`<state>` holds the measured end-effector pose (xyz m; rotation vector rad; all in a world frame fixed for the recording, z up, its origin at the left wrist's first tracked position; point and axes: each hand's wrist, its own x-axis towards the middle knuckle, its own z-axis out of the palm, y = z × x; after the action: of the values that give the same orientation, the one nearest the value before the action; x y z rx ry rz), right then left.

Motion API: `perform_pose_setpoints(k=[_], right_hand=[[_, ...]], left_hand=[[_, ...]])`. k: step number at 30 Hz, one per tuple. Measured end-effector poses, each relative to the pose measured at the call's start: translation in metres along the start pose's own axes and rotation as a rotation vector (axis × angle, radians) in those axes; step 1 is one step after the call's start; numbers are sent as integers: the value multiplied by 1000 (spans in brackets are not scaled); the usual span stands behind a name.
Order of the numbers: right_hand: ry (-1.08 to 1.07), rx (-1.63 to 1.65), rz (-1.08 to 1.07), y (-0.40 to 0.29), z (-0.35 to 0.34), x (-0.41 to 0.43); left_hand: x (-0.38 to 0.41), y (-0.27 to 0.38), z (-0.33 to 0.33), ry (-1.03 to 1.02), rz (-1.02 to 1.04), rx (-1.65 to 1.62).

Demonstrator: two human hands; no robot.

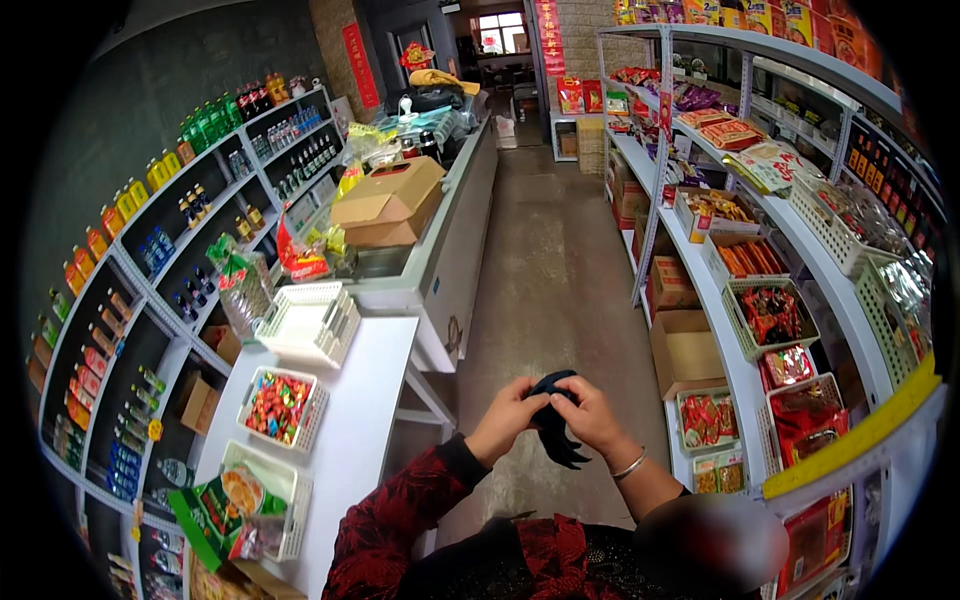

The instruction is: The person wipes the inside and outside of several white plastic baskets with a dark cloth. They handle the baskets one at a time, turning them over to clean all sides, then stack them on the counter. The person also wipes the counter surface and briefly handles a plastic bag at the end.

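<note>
Both hands are held out in front of my body above the aisle floor. Pinched between them is a dark fabric glove point(556, 439), bunched at the top, its fingers hanging down. My left hand point(504, 420) grips the bunched part from the left, thumb on top. From the other side my right hand point(589, 411) holds the same part, its thumb close to the left one. A silver bracelet point(628, 463) circles the right wrist. The part of the glove behind my fingers is hidden.
A white table point(352, 420) on my left bears stacked plastic baskets point(307, 322), a basket of wrapped candies point(279, 405) and a green snack bag point(225, 510). Beyond it, a cardboard box point(390, 199) rests on a chest freezer point(465, 225). Stocked metal shelves point(679, 247) line the right side.
</note>
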<state>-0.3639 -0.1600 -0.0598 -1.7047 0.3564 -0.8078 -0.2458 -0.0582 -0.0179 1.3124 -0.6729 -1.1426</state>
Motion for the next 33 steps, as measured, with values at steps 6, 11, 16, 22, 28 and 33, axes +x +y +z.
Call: perform_pose_setpoints(k=[6, 11, 16, 22, 28, 33], right_hand=[[23, 199, 180, 34, -14, 105], [99, 110, 253, 33, -72, 185], [112, 269, 324, 41, -130, 237], [-118, 633, 70, 64, -186, 366], [-254, 653, 468, 175, -146, 383], [-513, 217, 883, 257, -173, 424]], left_hand=[[107, 6, -61, -1, 45, -107], [185, 43, -137, -70, 205, 93], [240, 114, -199, -257, 126, 221], [338, 209, -194, -262, 529, -249], [421, 64, -210, -442, -175, -328], [497, 35, -232, -270, -448, -288]])
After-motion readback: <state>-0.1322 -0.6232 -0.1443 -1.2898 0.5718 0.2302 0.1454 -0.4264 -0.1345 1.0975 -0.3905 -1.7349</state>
